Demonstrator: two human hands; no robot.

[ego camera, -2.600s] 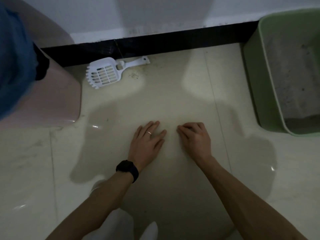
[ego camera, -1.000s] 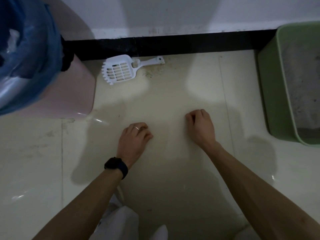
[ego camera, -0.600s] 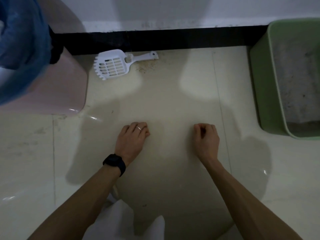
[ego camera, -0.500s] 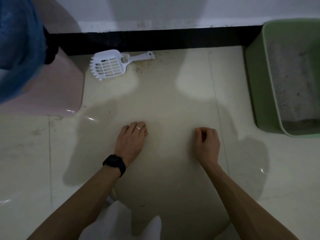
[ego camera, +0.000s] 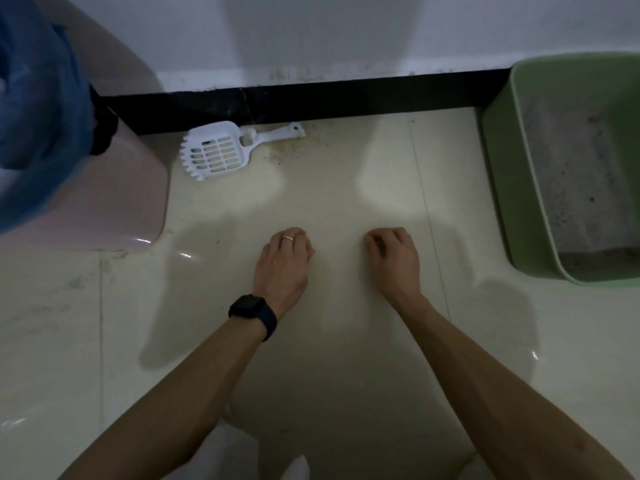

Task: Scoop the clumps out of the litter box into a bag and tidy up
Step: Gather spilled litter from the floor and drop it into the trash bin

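My left hand and right hand rest side by side on the floor. Ahead-left, the litter scoop lies against the baseboard. The bag-lined bin stands far left, the litter box far right.

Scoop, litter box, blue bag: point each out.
Scoop (ego camera: 216,155), head view, on its slotted white blade.
Litter box (ego camera: 502,174), head view, on its green left wall.
Blue bag (ego camera: 38,109), head view, on its crinkled plastic side.
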